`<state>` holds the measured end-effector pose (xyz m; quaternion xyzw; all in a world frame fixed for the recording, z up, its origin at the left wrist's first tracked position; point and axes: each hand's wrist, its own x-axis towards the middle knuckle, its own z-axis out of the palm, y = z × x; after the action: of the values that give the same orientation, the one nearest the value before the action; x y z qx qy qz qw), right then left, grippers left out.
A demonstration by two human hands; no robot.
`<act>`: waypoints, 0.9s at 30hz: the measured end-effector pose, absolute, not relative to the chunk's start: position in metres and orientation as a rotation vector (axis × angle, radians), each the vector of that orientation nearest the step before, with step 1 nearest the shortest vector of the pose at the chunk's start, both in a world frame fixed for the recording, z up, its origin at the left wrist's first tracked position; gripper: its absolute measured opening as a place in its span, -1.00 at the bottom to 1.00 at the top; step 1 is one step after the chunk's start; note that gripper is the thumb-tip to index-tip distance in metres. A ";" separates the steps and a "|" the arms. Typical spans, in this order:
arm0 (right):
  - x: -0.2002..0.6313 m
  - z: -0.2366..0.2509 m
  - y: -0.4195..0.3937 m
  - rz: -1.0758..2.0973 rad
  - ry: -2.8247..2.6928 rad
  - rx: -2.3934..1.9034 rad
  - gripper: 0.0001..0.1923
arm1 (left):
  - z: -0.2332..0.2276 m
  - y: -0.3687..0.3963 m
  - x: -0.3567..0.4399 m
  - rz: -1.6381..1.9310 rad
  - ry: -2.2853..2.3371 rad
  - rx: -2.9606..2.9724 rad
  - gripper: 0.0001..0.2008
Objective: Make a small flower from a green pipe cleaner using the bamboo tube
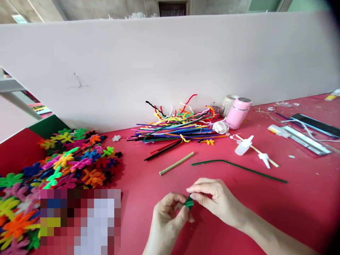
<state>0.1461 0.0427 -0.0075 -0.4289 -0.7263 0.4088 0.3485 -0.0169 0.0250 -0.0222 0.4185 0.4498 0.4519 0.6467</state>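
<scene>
1. At the lower middle of the frame, the left hand [170, 216] and right hand [212, 198] meet.
2. Both pinch a small green pipe-cleaner piece [189, 202] between their fingertips.
3. A long green pipe cleaner [239, 166] lies just above them.

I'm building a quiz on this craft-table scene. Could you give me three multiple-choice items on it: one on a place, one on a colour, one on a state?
1. Where does the pile of finished pipe-cleaner flowers lie?
A. left of the hands
B. right of the hands
C. on the white board

2. What colour is the small piece pinched between the hands?
A. yellow
B. green
C. pink

3. How does the long green pipe cleaner lie?
A. coiled in a ring
B. standing upright
C. flat on the red table, untouched

Answers: 1 A, the pile fills the left side. 2 B, green shows between the left hand and right hand. 3 C, it lies stretched out beyond the hands.
</scene>
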 end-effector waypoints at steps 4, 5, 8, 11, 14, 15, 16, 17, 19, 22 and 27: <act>0.143 -0.006 0.037 0.977 -1.947 -1.107 -0.73 | -0.022 0.024 -0.017 1.083 1.066 0.983 -0.91; 0.142 -0.006 0.036 0.964 -1.966 -1.109 -0.71 | -0.022 0.024 -0.017 1.092 1.062 0.988 -0.92; 0.142 -0.006 0.035 0.933 -2.017 -1.118 -0.63 | -0.020 0.024 -0.017 1.113 1.040 0.982 -0.91; 0.143 -0.008 0.037 0.929 -2.057 -1.098 -0.62 | -0.019 0.025 -0.018 1.100 1.030 0.997 -0.92; 0.145 -0.008 0.039 0.915 -2.098 -1.068 -0.62 | -0.017 0.026 -0.019 1.064 1.038 1.045 -0.93; 0.146 -0.008 0.039 0.906 -2.108 -1.061 -0.61 | -0.016 0.027 -0.020 1.051 1.045 1.059 -0.93; 0.146 -0.007 0.039 0.897 -2.115 -1.057 -0.60 | -0.015 0.027 -0.021 1.040 1.052 1.069 -0.93; 0.146 -0.007 0.039 0.888 -2.119 -1.054 -0.60 | -0.015 0.027 -0.021 1.031 1.057 1.074 -0.94; 0.146 -0.006 0.038 0.881 -2.121 -1.046 -0.59 | -0.014 0.027 -0.023 1.011 1.045 1.076 -0.94; 0.146 -0.006 0.037 0.871 -2.116 -1.028 -0.58 | -0.015 0.027 -0.024 0.986 1.007 1.068 -0.94; 0.146 -0.005 0.038 0.836 -2.124 -1.028 -0.58 | -0.016 0.027 -0.025 0.970 0.980 1.050 -0.95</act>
<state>0.1459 0.0376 -0.0054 -0.3900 -0.8057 0.3169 0.3136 -0.0250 0.0273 -0.0161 0.4616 0.4308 0.4266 0.6476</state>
